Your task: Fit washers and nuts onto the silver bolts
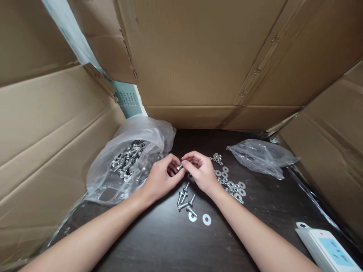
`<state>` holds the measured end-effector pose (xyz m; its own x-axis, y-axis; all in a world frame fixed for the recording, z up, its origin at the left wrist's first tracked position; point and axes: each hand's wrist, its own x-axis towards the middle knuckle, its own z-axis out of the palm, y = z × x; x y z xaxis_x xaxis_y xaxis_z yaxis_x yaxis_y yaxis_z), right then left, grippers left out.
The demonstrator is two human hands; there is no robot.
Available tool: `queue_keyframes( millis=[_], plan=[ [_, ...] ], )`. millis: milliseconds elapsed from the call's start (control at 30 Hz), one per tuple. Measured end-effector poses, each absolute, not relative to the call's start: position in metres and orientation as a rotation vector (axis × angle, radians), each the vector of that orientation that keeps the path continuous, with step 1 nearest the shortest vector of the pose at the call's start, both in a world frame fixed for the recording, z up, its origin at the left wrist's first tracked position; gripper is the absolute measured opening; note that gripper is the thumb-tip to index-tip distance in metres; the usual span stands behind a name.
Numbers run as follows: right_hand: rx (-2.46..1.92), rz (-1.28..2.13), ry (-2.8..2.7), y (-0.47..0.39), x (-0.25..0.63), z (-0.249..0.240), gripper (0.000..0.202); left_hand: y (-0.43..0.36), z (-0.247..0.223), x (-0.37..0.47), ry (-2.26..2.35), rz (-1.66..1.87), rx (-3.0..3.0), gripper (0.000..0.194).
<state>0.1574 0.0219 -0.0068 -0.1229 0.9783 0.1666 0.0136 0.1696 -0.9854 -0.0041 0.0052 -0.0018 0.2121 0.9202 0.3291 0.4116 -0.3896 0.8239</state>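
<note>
Between the fingertips of my left hand (164, 175) and my right hand (200, 173) is a small metal bolt (179, 166). Both hands are closed in a pinch around it, above the dark table. Whether a nut or washer sits on the bolt cannot be made out. Just below the hands lie several loose bolts (185, 198), some with nuts on them. Two flat washers (207, 219) are nearer to me, one partly under a bolt. Right of my right hand spread more washers (241, 185), mixed with bolts, and a small group of nuts (217, 156) behind.
An opened plastic bag (99, 172) full of bolts stands at the left. Another clear plastic bag (261, 156) lies at the back right. A white power strip (326, 245) is at the lower right. Cardboard walls (204, 56) enclose the dark table (159, 241).
</note>
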Motion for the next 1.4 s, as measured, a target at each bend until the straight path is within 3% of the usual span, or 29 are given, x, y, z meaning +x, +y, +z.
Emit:
queue_keyframes(
  millis=[367,1100,1300,1400],
  plan=[
    [-1.000,1.171,-1.350,0.0250,0.1583,-0.0104,0.020,0.0055,-0.0020,-0.0052,1.277,1.097,1.941,0.009],
    [-1.041,1.160,-1.388,0.0229,0.1579,-0.0078,0.009,0.0058,-0.0033,-0.0063,1.240,1.129,1.881,0.017],
    [-1.040,1.147,-1.315,0.0243,0.1580,-0.0087,0.028,0.0072,-0.0062,-0.0071,1.244,1.168,1.895,0.022],
    [-1.049,1.140,-1.328,0.0237,0.1578,-0.0078,0.025,0.0070,-0.0058,-0.0072,1.260,1.165,1.888,0.021]
  ],
)
